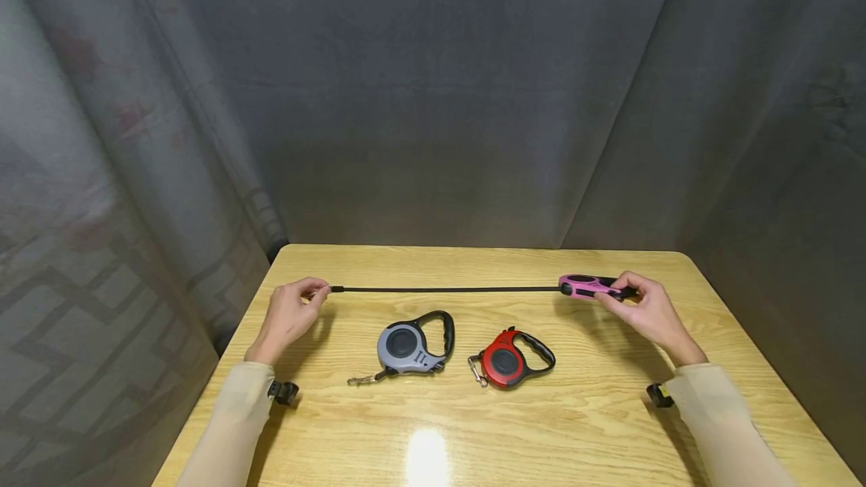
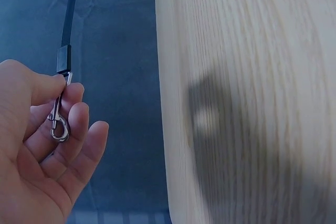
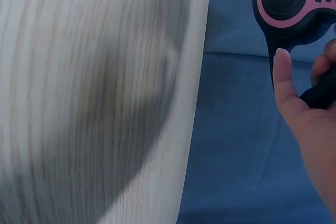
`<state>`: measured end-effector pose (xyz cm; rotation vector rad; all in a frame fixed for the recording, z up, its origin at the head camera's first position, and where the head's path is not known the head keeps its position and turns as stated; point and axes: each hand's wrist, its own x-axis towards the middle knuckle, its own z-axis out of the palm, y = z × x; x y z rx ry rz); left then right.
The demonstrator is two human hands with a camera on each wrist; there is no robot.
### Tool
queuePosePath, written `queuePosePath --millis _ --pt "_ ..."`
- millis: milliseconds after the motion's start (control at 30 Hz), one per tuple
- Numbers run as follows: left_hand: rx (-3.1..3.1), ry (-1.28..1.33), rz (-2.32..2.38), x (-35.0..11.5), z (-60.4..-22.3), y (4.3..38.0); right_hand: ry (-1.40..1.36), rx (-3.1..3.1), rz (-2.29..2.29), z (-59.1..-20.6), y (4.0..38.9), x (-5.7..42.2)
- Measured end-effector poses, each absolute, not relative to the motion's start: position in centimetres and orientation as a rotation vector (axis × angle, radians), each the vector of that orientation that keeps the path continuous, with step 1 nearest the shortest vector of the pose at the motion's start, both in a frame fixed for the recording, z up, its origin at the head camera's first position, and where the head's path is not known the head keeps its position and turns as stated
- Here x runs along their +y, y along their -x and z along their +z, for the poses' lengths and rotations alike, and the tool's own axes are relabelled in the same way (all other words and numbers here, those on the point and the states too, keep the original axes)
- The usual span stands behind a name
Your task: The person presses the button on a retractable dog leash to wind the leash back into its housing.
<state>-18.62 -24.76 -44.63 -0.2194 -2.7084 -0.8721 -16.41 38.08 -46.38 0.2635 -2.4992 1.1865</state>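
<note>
A pink and black retractable dog leash [image 1: 587, 286] is held above the table by my right hand [image 1: 648, 312], whose fingers grip its black handle [image 3: 321, 91]. Its black strap [image 1: 446, 289] runs out straight and level to the left. At the strap's far end my left hand [image 1: 289, 317] pinches the metal snap hook [image 2: 59, 121] between thumb and fingers, just below the black end sleeve [image 2: 64, 59]. Between the hands, nearer the body, a grey retractable leash [image 1: 403, 346] and a red one [image 1: 504, 361] lie on the table, their hooks pointing left.
The wooden table [image 1: 352, 442] has rounded far corners. Grey curtains [image 1: 433, 111] hang close behind it and at both sides. A small black wrist camera [image 1: 284, 393] sits on the left sleeve, another [image 1: 659, 395] on the right.
</note>
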Motion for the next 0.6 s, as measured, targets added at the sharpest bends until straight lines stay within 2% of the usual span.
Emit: queuePosePath --millis 600 --pt "-2.694 0.251 -0.868 -24.44 -44.64 18.69 -0.305 -2.498 1.217 -45.82 16.11 37.16"
